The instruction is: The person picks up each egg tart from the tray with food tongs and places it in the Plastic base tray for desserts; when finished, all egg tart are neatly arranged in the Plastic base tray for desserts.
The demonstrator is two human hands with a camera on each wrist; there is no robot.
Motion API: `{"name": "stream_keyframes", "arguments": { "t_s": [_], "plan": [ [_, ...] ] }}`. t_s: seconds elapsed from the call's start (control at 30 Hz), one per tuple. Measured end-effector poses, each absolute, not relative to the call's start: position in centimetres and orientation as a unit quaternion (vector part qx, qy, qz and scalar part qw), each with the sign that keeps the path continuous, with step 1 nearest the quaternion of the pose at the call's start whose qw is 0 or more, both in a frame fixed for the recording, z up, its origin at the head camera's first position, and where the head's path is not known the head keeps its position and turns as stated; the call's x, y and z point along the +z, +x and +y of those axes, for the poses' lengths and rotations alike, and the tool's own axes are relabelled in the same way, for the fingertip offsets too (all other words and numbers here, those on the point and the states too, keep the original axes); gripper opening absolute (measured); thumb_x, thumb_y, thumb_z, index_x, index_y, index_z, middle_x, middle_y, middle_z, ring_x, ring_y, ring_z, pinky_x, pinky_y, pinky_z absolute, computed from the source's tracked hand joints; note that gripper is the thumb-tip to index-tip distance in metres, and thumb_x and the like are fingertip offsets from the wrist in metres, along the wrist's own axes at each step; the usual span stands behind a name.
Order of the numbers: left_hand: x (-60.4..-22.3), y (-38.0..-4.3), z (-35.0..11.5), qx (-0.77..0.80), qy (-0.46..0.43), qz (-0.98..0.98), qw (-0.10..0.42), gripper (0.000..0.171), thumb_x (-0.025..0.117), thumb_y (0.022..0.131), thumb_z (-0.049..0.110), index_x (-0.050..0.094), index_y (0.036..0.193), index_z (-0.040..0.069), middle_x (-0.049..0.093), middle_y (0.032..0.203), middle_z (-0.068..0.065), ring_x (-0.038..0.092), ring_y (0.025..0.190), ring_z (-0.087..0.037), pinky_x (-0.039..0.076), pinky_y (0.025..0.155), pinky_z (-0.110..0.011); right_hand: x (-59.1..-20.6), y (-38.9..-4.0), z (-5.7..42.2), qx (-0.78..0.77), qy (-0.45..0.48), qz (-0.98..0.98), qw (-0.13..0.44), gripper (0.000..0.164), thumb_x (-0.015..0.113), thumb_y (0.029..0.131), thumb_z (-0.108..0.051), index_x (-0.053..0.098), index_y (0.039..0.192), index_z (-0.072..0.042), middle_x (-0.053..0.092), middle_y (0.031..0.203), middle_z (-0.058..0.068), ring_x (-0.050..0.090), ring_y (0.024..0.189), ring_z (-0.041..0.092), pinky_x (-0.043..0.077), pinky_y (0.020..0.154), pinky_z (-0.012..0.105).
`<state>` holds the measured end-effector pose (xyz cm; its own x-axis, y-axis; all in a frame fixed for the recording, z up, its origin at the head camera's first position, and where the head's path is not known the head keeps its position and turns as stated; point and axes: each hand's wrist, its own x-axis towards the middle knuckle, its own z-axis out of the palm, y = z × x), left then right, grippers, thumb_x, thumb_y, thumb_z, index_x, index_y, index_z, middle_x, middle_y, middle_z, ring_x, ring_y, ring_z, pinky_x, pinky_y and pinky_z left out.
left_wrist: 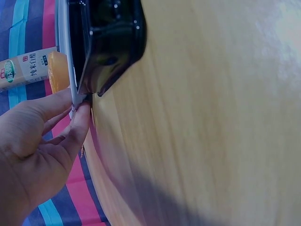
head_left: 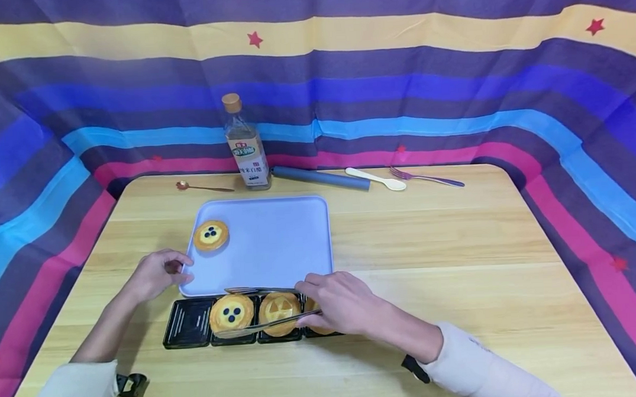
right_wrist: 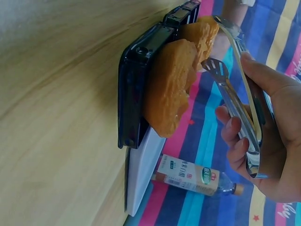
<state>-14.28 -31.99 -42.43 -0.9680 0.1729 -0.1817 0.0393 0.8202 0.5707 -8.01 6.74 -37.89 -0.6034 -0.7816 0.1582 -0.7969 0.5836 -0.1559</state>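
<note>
My left hand (head_left: 158, 273) pinches the left edge of the pale lavender tray (head_left: 277, 242) between thumb and fingers. A tart topped with dark berries (head_left: 210, 236) lies on that tray, upper left. In my right hand (head_left: 346, 304) I grip metal serving tongs (right_wrist: 253, 160), their arms spread. In the head view the tong tips extend around a second dark-berry tart (head_left: 232, 310) in the black compartment tray (head_left: 189, 324); whether they touch it I cannot tell. Beside it sits a tart with wedge-shaped topping (head_left: 278, 308). Another tart is partly hidden by my right hand.
Along the table's back edge are a small spoon (head_left: 205, 187), a vinegar bottle (head_left: 249, 157), a dark blue stick (head_left: 322, 178), a cream spoon (head_left: 376, 178) and a fork (head_left: 426, 176). Striped cloth (head_left: 425, 93) surrounds the table (head_left: 432, 247) at the back and sides.
</note>
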Motion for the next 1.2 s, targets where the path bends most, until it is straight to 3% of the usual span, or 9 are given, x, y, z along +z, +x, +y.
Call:
{"name": "stream_keyframes", "arguments": {
  "t_s": [0.53, 0.83, 1.2],
  "plan": [
    [-42.6, -14.4, -32.1, 0.299, 0.052, 0.945, 0.118, 0.030, 0.076, 0.076, 0.011, 0.067, 0.102, -0.001, 0.063, 0.092, -0.012, 0.057, 0.082, -0.019, 0.049, 0.065, -0.021, -38.4, -8.0, 6.5, 0.080, 0.440, -0.894, 0.034, 0.049, 0.062, 0.084, -0.056, 0.065, 0.108, -0.013, 0.059, 0.080, -0.006, 0.044, 0.053, 0.002, 0.036, 0.046, 0.015],
    [-42.6, -14.4, -32.0, 0.301, 0.051, 0.945, 0.117, 0.029, 0.076, 0.076, 0.010, 0.067, 0.102, 0.000, 0.062, 0.091, -0.012, 0.056, 0.081, -0.019, 0.048, 0.064, -0.021, -38.3, -7.8, 6.5, 0.083, 0.433, -0.897, 0.016, 0.053, 0.063, 0.083, -0.056, 0.064, 0.112, -0.012, 0.060, 0.082, -0.006, 0.043, 0.054, 0.002, 0.038, 0.048, 0.016],
    [-42.5, -14.3, -32.0, 0.298, 0.050, 0.946, 0.119, 0.030, 0.076, 0.076, 0.011, 0.067, 0.102, -0.001, 0.062, 0.092, -0.012, 0.057, 0.082, -0.020, 0.049, 0.064, -0.021, -37.1, -8.2, 6.5, 0.108, 0.431, -0.895, 0.033, 0.056, 0.065, 0.082, -0.054, 0.063, 0.117, -0.009, 0.064, 0.086, -0.003, 0.043, 0.053, 0.002, 0.037, 0.047, 0.013]
  ]
}}
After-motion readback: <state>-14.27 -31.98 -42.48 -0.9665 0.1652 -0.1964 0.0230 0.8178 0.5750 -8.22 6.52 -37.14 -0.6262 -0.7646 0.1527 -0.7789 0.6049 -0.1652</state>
